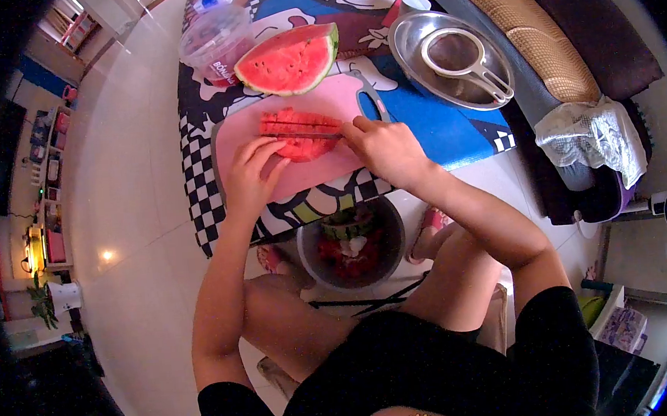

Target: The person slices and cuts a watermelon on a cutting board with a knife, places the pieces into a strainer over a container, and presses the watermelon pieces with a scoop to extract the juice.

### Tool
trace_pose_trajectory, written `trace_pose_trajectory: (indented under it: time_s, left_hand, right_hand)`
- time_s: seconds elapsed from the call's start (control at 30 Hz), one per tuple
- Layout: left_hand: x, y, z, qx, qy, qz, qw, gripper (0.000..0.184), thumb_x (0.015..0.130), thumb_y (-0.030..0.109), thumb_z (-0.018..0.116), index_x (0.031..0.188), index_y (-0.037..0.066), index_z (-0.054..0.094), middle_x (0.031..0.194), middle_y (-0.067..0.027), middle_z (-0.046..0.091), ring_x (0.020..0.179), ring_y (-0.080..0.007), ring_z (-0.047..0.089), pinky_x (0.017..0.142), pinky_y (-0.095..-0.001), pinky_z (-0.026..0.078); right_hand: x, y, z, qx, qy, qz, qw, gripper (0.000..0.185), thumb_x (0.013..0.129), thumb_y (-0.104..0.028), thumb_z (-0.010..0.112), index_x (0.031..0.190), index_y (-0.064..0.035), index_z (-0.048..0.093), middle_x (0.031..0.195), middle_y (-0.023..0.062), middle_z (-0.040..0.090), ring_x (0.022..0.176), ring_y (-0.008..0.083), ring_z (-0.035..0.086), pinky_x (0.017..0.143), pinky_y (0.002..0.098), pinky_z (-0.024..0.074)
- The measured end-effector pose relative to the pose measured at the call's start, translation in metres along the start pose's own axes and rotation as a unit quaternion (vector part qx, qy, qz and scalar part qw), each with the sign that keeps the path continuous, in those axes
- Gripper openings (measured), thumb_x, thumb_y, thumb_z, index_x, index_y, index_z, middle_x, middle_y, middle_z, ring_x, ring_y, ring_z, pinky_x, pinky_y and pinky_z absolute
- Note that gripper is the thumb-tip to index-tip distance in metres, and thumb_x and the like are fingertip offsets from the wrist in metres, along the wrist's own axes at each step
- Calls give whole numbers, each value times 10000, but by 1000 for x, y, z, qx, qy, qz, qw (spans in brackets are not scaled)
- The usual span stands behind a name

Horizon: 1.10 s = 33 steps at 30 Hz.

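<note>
A peeled piece of red watermelon lies on the pink cutting board, with cut lines running across it. My right hand is closed round the handle of a knife. Its thin blade lies lengthwise across the melon, and the handle is hidden by my fingers. My left hand grips the near left end of the piece, thumb and fingers bent against the flesh. Just beyond the board's far edge rests a large watermelon wedge with its green rind.
A metal bowl at the right bears a strainer with a handle. A clear plastic tub stands at the far left of the patterned table. Below the near edge, a grey bin between my legs holds rind and red scraps.
</note>
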<state>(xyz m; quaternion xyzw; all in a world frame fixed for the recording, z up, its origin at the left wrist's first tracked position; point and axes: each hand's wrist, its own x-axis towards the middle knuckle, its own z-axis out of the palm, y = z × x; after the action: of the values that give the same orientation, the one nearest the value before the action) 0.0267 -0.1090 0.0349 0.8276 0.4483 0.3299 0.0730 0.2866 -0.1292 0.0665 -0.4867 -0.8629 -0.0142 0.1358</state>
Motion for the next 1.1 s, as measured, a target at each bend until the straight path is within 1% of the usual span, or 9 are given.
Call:
trace_pose_trajectory:
  time_s: [0.07,0.17,0.37,0.47,0.57,0.67,0.77,0.83,1.1]
  left_hand:
    - [0,2,0,-12,-5,-10,1000,268,778,203,712,1025,107,674,1082,-86,622,1018,-269,592,914,-383,459]
    - [1,3,-1,-33,-11,-22,999,271,779,204,712,1027,105,672,1081,-89,622,1013,-271,594,912,-385,460]
    - [0,0,2,-26,6,-5,1000,274,766,195,721,1021,106,673,1077,-85,622,1010,-271,593,901,-381,468]
    - [1,0,1,-16,6,-1,1000,277,755,186,729,1016,109,676,1074,-82,622,1010,-271,591,897,-379,470]
    - [0,0,2,-19,6,-4,1000,284,749,181,734,1019,112,678,1072,-80,621,1009,-272,591,892,-378,472]
    - [-1,0,1,-10,10,-1,1000,307,744,190,737,1038,123,676,1078,-77,619,1005,-272,592,892,-377,471]
    - [3,8,0,20,15,41,999,326,736,175,735,1052,124,673,1071,-65,612,985,-264,582,883,-365,466]
    - [6,13,0,49,18,96,994,334,722,126,733,1050,106,670,1050,-55,600,947,-257,562,851,-351,469]
    - [3,9,8,0,7,78,997,264,754,102,694,1018,107,688,1037,-46,612,945,-254,564,845,-356,471]
  right_hand:
    - [-1,-2,2,-3,0,9,1000,193,788,-98,529,969,-32,545,870,123,600,714,279,663,572,380,544]
    - [-2,0,12,3,46,-4,999,126,856,-147,547,955,-72,528,781,89,566,657,276,627,513,378,504]
    - [-1,-1,17,13,24,1,1000,147,858,-139,535,989,-71,528,790,98,582,685,281,634,541,389,507]
    - [1,1,20,12,-18,3,1000,239,786,-104,549,1016,-41,552,887,138,623,718,286,669,572,397,545]
    - [-1,4,32,17,-55,29,998,158,885,-183,526,996,-70,522,785,112,594,709,299,637,562,406,507]
    - [-1,4,37,11,-68,42,997,164,896,-208,523,981,-68,527,787,116,598,710,300,639,569,409,508]
    - [-4,6,39,48,-5,25,999,171,901,-228,520,958,-68,536,807,118,605,718,307,639,578,420,508]
    - [-4,7,41,39,-30,42,998,172,901,-237,522,960,-77,546,820,115,608,719,312,637,580,421,509]
    - [-14,14,42,52,-9,54,997,170,911,-250,521,999,-111,563,836,105,609,690,323,626,560,415,505]
